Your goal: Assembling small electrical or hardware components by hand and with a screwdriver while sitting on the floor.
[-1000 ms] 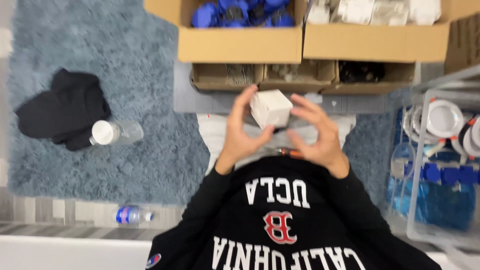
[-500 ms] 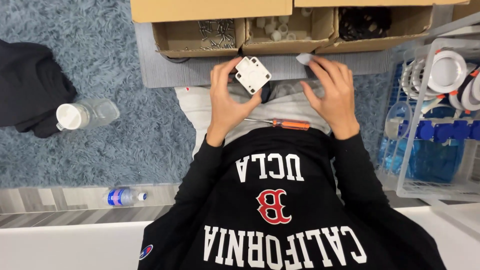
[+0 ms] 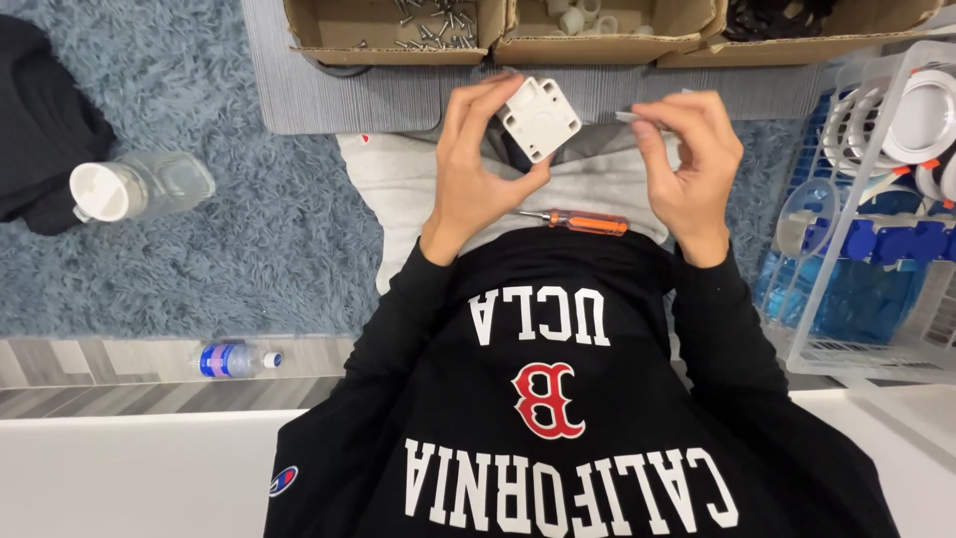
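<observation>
While the left hand [image 3: 476,174] pinches a white square plastic block [image 3: 539,119] between thumb and fingertips, it holds it up just over the lap, below the cardboard trays [image 3: 398,50]. The right hand [image 3: 687,159] is curled, fingertips nipping a small pale part [image 3: 629,118] beside the block. An orange-handled screwdriver [image 3: 583,220] lies across the lap.

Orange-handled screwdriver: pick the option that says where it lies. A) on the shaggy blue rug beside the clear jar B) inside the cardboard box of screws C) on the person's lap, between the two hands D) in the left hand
C. The orange-handled screwdriver lies flat on the lap below the white square plastic part held by the left hand, with the right hand on its other side; neither hand touches it.
</observation>
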